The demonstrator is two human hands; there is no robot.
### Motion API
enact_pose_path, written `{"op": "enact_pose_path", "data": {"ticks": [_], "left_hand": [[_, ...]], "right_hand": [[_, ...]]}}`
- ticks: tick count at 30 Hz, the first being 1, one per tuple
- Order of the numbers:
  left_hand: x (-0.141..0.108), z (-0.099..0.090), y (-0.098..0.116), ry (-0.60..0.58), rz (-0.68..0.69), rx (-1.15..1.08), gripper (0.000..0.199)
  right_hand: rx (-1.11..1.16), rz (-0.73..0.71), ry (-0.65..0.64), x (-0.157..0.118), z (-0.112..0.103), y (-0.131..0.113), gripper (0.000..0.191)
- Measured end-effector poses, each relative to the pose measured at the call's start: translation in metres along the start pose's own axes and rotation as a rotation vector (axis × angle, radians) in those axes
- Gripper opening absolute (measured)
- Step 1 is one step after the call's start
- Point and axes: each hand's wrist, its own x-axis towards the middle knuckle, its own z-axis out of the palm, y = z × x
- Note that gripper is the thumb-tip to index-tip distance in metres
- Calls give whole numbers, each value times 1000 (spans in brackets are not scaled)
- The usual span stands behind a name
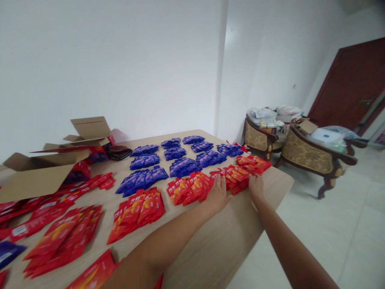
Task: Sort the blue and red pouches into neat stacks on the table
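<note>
Both hands reach to a pile of red packets (pixel 236 176) near the right end of the wooden table (pixel 210 241). My left hand (pixel 218 194) touches the pile's left side, its fingers spread. At the pile's right side is my right hand (pixel 255 185), fingertips against the packets; whether it grips one is unclear. Another red pile (pixel 189 188) lies just left of my left hand, and a further one (pixel 254 163) sits beyond my right hand. Behind them, blue packets (pixel 183 166) lie in several small piles in rows.
Open cardboard boxes (pixel 39 176) stand at the back left, with loose red packets (pixel 45 208) beside them. More red piles (pixel 138 210) lie nearer on the left. Two loaded armchairs (pixel 313 152) stand past the table's right edge. A dark pouch (pixel 118 152) lies by the boxes.
</note>
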Motion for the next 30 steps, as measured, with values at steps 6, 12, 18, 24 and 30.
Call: {"op": "enact_pose_path", "data": {"ticks": [6,12,18,24,30], "left_hand": [[37,30,12,-48,-138,78,93],[47,37,12,-48,-109,158,87],[55,36,12,-104,-60,165,82],[64,23,8,-199,-97,118,85],[77,17,-5,-288,-94,84,89]], "right_hand": [[51,47,5,-4,27,-6,62],[66,65,25,-10,32,-11,63],[68,93,45,-15,36,-17,63],[82,105,56,-16,45,-23,60],[70,134,81,-11,58,-29,59]]}}
